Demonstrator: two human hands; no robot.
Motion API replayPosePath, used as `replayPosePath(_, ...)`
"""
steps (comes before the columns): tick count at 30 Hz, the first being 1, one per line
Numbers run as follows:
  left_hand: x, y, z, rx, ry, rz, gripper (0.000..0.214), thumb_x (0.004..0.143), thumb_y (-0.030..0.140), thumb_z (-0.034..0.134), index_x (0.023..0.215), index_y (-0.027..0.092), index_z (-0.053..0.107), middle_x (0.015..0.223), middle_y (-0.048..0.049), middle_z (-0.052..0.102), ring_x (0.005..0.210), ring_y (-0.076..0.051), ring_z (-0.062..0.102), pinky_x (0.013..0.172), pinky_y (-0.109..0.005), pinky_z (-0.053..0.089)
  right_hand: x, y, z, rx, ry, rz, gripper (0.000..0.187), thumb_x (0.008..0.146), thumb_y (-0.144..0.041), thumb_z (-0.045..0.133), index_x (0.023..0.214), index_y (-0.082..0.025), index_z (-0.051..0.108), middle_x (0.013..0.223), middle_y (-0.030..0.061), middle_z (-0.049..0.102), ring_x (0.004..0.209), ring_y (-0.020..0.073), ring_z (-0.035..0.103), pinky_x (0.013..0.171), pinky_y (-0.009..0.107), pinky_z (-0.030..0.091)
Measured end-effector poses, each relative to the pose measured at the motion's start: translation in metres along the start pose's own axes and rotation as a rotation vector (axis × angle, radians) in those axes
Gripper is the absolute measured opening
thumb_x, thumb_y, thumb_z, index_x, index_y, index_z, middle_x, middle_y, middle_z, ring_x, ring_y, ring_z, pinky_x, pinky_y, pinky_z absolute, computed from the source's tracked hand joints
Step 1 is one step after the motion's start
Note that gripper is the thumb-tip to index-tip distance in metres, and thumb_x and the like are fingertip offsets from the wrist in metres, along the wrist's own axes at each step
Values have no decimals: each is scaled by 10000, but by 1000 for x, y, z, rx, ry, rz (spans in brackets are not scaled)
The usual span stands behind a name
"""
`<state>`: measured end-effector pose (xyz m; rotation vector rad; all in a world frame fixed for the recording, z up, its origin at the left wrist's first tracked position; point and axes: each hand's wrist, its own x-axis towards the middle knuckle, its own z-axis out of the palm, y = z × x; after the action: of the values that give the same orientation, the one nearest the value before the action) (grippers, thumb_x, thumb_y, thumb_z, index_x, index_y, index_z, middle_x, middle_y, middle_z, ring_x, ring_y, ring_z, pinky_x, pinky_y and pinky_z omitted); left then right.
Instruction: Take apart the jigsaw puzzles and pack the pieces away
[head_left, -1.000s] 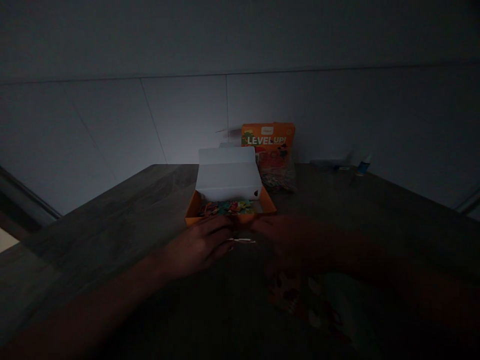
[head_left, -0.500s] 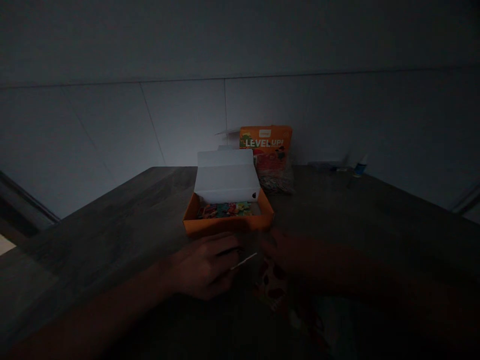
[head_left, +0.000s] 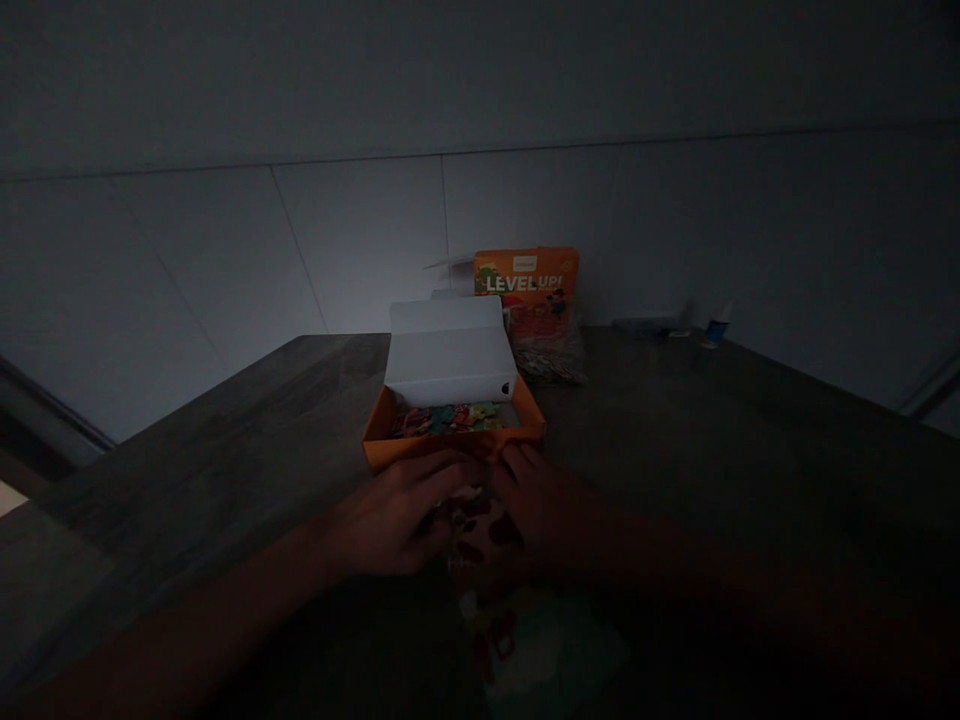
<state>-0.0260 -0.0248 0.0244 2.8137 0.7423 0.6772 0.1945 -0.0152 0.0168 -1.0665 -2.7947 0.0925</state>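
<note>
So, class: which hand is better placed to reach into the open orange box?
Probably the right hand: its fingertips touch the orange box at its front wall. The left hand lies slightly farther back, on the puzzle sheet. Dim light; it's close.

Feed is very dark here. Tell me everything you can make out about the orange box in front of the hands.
The orange box looks like thin cardboard, a shallow tray with a white lid hinged at its far edge and standing open, upright. Inside lie small multicoloured pieces, too dim to identify. It sits flat on the dark table, mid-table, in front of a "LEVEL UP!" package. The left hand and right hand lie just before its near wall; whether their fingertips touch it is unclear.
</note>
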Motion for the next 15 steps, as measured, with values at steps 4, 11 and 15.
replayPosePath(4, 3, -3, -1, 24, 32, 6, 451, 776, 34, 470, 1198, 173, 545, 1230, -122, 588, 1211, -257, 540, 965, -431, 524, -1, -3, 12, 14, 139, -7, 712, 828, -749, 480, 1036, -81, 615, 1059, 179, 580, 1009, 318, 509, 889, 478, 428)
replayPosePath(11, 4, -7, -2, 31, 70, -89, 308, 805, 52, 463, 1065, 150, 596, 1154, -121, 637, 1154, -245, 591, 956, -436, 528, 2, 0, 15, 102, 169, 18, 489, 861, -612, 564, 922, -127, 571, 934, 132, 622, 864, 252, 566, 768, 377, 431)
replayPosePath(15, 3, -9, -2, 16, 61, -59, 388, 763, 48, 484, 1117, 165, 593, 1161, -107, 628, 1123, -240, 602, 946, -413, 534, 5, 2, 17, 188, 197, -47, 319, 869, -460, 633, 888, -156, 538, 853, 76, 622, 791, 204, 574, 706, 314, 417)
